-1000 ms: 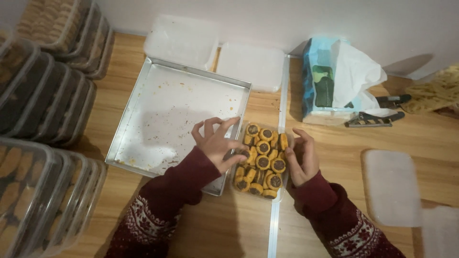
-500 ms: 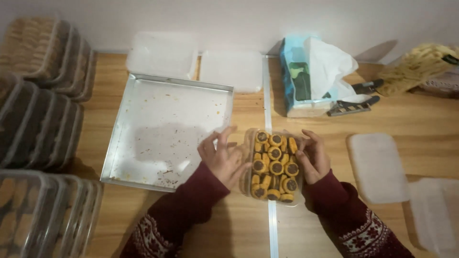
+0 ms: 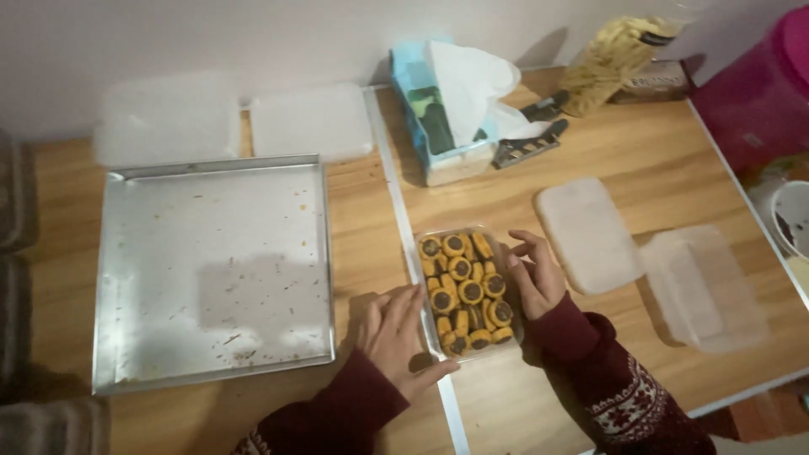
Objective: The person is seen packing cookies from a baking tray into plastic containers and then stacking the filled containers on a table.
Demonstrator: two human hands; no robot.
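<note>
Plastic cookie box [image 3: 466,291] between both hands

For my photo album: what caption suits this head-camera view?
Two hands, left hand and right hand, flank a clear tub of cookies beside a crumb-dusted metal tray.

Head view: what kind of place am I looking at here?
Probably a home baking or packing spot. A crumb-strewn metal baking tray lies on a wooden table, the left hand and right hand flank a clear plastic box of small cookies, and spare box lids lie nearby.
</note>
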